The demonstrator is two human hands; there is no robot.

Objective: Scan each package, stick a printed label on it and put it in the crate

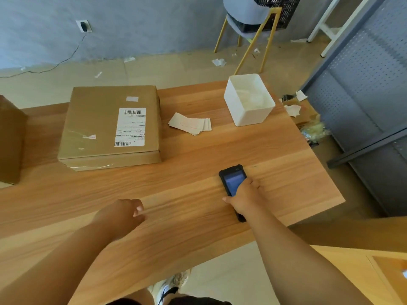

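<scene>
Holding the handheld scanner (233, 183) in my right hand (244, 198), left hand (123, 213) loosely curled, empty; cardboard package (110, 126) ahead-left looks unscanned, crate (279, 13) far off.

left hand (123, 213): bare, forearm reaching forward, fingers loosely curled, palm down, holding nothing | right hand (243, 198): bare, arm stretched forward, fingers wrapped over black rectangular handheld scanner with lit blue screen (233, 180), thumb on its left side | hands well apart, both low
</scene>
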